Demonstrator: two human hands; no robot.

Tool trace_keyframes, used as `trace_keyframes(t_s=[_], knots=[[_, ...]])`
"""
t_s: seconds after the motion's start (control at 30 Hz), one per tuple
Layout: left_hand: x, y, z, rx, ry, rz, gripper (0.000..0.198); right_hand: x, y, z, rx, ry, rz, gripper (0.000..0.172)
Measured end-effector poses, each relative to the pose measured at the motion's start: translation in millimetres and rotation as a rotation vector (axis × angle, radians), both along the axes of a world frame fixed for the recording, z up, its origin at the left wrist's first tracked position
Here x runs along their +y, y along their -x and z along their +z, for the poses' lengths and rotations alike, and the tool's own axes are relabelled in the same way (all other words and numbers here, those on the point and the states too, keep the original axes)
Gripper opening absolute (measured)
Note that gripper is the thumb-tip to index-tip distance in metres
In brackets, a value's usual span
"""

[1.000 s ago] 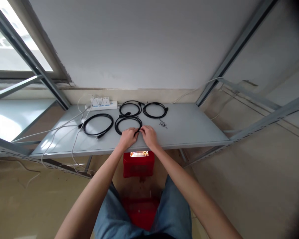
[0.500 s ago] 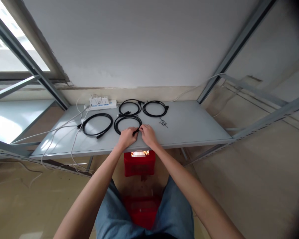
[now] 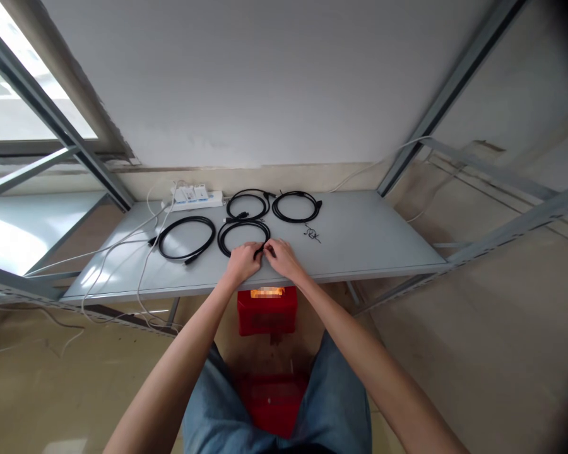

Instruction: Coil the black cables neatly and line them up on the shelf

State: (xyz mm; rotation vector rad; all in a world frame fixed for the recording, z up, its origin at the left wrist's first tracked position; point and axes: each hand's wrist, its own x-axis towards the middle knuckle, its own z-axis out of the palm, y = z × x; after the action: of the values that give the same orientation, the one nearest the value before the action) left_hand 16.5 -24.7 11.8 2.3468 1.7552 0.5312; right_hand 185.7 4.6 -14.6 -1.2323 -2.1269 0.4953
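Observation:
My left hand (image 3: 245, 260) is closed on the near edge of a coiled black cable (image 3: 221, 238) at the front middle of the grey shelf (image 3: 360, 243). A dark end of the cable shows by its thumb. At the coil's right side, my right hand (image 3: 281, 256) has its fingertips pinched together, close to the left thumb; what lies between them is too small to make out. Another black cable coil (image 3: 174, 258) lies to the left. Two more, a middle coil (image 3: 246, 191) and a right coil (image 3: 296, 221), lie behind. Several thin black ties (image 3: 312, 234) sit right of my hands.
A white power strip (image 3: 208, 200) with plugged-in adapters stands at the back left. White cords (image 3: 141, 277) trail from it over the front edge. Metal uprights (image 3: 407, 151) frame the shelf. A red stool (image 3: 267, 315) is below, between my knees.
My right fingers have shifted slightly and curled in beside the left thumb. The cable end has turned a little within my left hand. The coils stay in place; the view has moved slightly.

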Motion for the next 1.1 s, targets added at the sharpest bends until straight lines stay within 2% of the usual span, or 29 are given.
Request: trace_keyframes(t_s=[0.17,0.33,0.53,0.8,1.1], knots=[[1.2,0.4,-0.9,0.003,0.018,-0.003,0.032,-1.0,1.3,2.8,0.027,0.004,-0.023,0.013],[1.3,0.4,-0.9,0.018,0.020,-0.007,0.034,-6.7,1.3,6.7,0.046,-0.108,-0.040,0.023],[0.8,-0.2,-1.2,0.035,0.024,0.014,0.032,-17.6,1.2,11.7,-0.107,-0.230,0.081,0.031],[0.8,-1.4,-0.5,0.019,0.028,0.029,0.027,-22.3,2.9,14.0,-0.266,-0.281,0.054,0.032],[0.7,0.5,-1.0,-0.017,0.010,0.006,0.025,-17.5,3.6,11.2,-0.269,-0.245,0.026,0.023]])
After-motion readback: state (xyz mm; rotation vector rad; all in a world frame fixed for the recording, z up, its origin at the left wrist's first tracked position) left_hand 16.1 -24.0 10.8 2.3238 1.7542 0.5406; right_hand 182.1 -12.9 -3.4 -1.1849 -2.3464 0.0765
